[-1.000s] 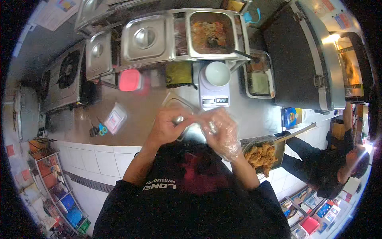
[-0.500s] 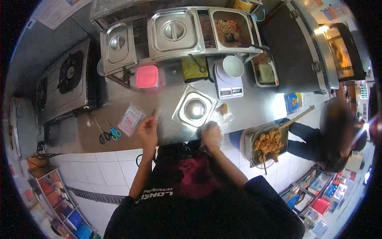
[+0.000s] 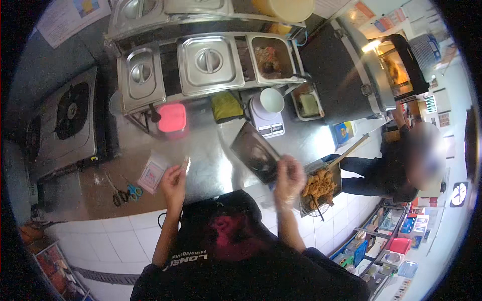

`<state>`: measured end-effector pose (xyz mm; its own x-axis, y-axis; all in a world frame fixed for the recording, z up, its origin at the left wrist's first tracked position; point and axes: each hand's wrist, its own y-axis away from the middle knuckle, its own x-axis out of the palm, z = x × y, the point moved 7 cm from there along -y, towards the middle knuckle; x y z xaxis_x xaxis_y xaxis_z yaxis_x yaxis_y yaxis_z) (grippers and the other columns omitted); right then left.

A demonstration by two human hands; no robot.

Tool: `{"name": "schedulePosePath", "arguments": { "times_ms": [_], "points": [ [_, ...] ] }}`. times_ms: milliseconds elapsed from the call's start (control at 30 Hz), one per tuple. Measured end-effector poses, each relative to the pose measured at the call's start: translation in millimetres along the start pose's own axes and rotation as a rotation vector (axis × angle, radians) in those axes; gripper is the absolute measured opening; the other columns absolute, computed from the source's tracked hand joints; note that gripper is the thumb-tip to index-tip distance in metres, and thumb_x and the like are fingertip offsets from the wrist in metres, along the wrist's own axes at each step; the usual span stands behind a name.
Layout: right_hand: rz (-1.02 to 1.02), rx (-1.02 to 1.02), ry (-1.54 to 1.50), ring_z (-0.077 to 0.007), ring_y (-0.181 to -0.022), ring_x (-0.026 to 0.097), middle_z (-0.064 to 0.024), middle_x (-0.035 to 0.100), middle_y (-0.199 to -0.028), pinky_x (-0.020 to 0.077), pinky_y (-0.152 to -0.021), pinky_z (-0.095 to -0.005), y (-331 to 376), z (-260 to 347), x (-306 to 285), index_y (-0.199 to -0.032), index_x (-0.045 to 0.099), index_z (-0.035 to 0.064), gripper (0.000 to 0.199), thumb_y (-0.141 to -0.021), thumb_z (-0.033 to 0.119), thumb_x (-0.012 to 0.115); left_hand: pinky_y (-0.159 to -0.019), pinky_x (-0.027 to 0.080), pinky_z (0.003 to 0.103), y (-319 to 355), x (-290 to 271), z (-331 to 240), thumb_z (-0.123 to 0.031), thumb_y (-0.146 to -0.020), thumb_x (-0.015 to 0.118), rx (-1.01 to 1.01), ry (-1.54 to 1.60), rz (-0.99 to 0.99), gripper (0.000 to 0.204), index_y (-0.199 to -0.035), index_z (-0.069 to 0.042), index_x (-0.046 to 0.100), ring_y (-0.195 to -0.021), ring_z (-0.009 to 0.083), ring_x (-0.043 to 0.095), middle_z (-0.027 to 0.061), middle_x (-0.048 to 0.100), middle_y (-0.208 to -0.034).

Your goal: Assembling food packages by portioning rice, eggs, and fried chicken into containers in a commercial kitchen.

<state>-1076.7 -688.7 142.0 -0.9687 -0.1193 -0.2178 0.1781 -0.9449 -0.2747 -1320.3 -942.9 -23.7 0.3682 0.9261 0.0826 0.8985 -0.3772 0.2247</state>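
My right hand point(image 3: 289, 181), in what looks like a clear plastic glove, grips the near right edge of a square steel pan point(image 3: 255, 153). The pan is tipped up on the counter, its surface dark with a rounded shape in the middle. My left hand point(image 3: 172, 183) is closed at the counter's front edge, pinching a small pale-brown piece point(image 3: 186, 164) too small to name. Beside that hand lies a clear packet with a printed label point(image 3: 152, 173). Two pairs of scissors, one black point(image 3: 119, 197) and one blue point(image 3: 133, 192), lie further left.
Behind stand a pink-lidded tub point(image 3: 172, 118), a green cloth point(image 3: 227, 107) and a white kitchen scale with a bowl point(image 3: 271, 102). Lidded steel pans point(image 3: 208, 61) fill the rack. Fried food sits in a basket point(image 3: 318, 186) at right, near another person point(image 3: 396, 160). A gas stove point(image 3: 70, 118) is at left.
The steel pan, flat on the counter before, is now tipped up in my right hand, which has moved up and right. The bagged piece of food beside it no longer shows. My view has shifted.
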Motion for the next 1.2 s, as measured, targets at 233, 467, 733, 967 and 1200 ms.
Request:
{"name": "schedulePosePath", "arguments": {
  "times_ms": [233, 467, 733, 967, 1200],
  "points": [
    [0.050, -1.061, 0.377, -0.0334, -0.096, 0.072, -0.0222, 0.072, -0.111, 0.0573, -0.084, -0.0371, -102.1, 166.0, 27.1, -0.112, 0.072, -0.0036, 0.030, -0.084, -0.011, 0.062, -0.082, 0.050, 0.023, -3.6, -1.7, -8.3, -0.007, -0.094, 0.069, -0.017, -0.064, 0.037, 0.022, -0.111, 0.004, 0.062, -0.091, 0.0092, 0.062, 0.0051, 0.066, -0.103],
    [0.350, -1.303, 0.498, -0.0383, -0.107, 0.066, -0.0214, 0.069, -0.116, 0.0563, -0.090, -0.0439, -178.8, 75.7, 141.3, -0.124, 0.063, -0.0008, 0.048, -0.078, -0.011, 0.063, -0.081, 0.050, 0.021, 3.5, 11.4, -31.9, -0.004, -0.094, 0.068, -0.022, -0.031, 0.101, 0.016, -0.107, 0.004, 0.062, -0.090, 0.0089, 0.063, 0.0042, 0.066, -0.100],
    [0.504, -1.084, 0.515, -0.0390, -0.109, 0.063, -0.0233, 0.066, -0.117, 0.0476, -0.100, -0.0468, -185.3, 60.8, 166.4, -0.119, 0.061, -0.0017, 0.033, -0.094, 0.019, 0.063, -0.079, 0.051, 0.021, 23.3, -2.6, -11.2, -0.003, -0.094, 0.067, -0.052, -0.067, 0.129, 0.017, -0.110, 0.002, 0.062, -0.086, 0.0086, 0.064, 0.0048, 0.067, -0.097],
    [0.151, -0.942, 0.365, -0.0380, -0.100, 0.068, -0.0203, 0.070, -0.109, 0.0535, -0.092, -0.0437, -162.1, 92.5, 102.4, -0.114, 0.066, 0.0015, 0.027, -0.089, 0.007, 0.065, -0.081, 0.051, 0.021, 25.3, 4.6, -7.2, -0.003, -0.095, 0.066, 0.002, -0.077, 0.199, 0.017, -0.111, 0.002, 0.062, -0.088, 0.0093, 0.064, 0.0041, 0.068, -0.097],
    [-0.059, -0.156, 0.667, -0.0379, -0.094, 0.066, -0.0224, 0.066, -0.101, 0.0508, -0.082, -0.0501, -52.9, -123.4, -7.5, -0.115, 0.057, 0.0014, 0.038, -0.091, 0.029, 0.065, -0.085, 0.050, 0.024, 25.2, 34.0, -26.8, -0.004, -0.095, 0.065, 0.011, -0.107, 0.252, 0.019, -0.113, 0.001, 0.062, -0.089, 0.0105, 0.064, 0.0056, 0.069, -0.101]
  ]
}}
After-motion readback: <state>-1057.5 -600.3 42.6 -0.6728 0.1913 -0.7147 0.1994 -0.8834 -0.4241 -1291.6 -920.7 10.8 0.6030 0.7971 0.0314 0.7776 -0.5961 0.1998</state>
